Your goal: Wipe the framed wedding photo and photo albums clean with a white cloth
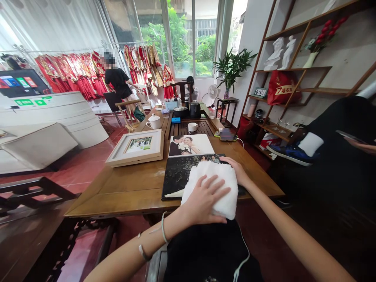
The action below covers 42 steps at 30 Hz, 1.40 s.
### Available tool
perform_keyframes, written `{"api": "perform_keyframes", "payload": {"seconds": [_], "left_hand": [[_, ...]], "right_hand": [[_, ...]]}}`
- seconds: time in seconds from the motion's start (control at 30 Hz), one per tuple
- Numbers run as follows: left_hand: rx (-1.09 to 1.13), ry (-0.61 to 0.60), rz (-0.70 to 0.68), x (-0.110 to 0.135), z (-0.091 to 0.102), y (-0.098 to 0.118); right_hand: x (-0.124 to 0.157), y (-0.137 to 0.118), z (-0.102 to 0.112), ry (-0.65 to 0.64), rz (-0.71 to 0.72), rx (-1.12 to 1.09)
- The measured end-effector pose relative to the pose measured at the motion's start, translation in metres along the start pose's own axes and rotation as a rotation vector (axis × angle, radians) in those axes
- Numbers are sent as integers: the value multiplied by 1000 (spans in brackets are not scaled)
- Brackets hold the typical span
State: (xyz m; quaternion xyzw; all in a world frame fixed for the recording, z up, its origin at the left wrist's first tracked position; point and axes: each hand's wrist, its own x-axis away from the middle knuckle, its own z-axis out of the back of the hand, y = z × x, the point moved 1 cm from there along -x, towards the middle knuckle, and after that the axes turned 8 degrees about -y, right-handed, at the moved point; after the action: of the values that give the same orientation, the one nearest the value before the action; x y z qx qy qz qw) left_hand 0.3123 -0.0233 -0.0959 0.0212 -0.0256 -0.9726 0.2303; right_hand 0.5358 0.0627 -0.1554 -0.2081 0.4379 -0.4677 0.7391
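An open photo album (pixel 175 176) lies on the wooden table, its far page a pale couple portrait (pixel 199 145) and its near page mostly dark. A folded white cloth (pixel 216 172) covers much of the dark page's right side and hangs past the near edge. My left hand (pixel 205 197) presses on the cloth, fingers spread out. At the album's right edge, my right hand (pixel 236 170) has its fingers curled over the far corner; the cloth partly hides that side. A pale wooden picture frame (pixel 117 154) rests left of the album, stacked on another frame.
Beyond the album stand a white cup (pixel 192 127), a lidded mug (pixel 153 121), a blue box (pixel 175 120) and a dark kettle (pixel 194 109). A phone (pixel 227 134) with a cable lies right. A person sits close at right; another person (pixel 119 80) stands by red garments.
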Motion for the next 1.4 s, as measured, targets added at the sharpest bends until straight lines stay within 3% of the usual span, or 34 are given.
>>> {"api": "perform_keyframes", "payload": {"seconds": [0.2,0.37,0.47,0.57,0.8,0.93,1.13,1.4], "left_hand": [[-90,-35,79,6,-3,13],[-32,-27,210,40,-5,7],[5,-3,332,55,0,-14],[27,-1,408,55,9,-44],[6,27,420,19,16,-119],[-21,57,492,6,14,-136],[-44,54,523,19,11,-113],[-33,51,498,70,6,-50]], "right_hand": [[0,0,1,-23,0,39],[-1,-2,-2,-1,-28,89],[-1,-4,-2,-7,-36,96],[-1,-5,-2,-26,-49,111],[-1,-3,-1,-28,-51,120],[-1,-4,-1,-29,-58,116],[-2,-3,-3,-11,-68,126],[-2,-7,-3,-25,-70,143]]}}
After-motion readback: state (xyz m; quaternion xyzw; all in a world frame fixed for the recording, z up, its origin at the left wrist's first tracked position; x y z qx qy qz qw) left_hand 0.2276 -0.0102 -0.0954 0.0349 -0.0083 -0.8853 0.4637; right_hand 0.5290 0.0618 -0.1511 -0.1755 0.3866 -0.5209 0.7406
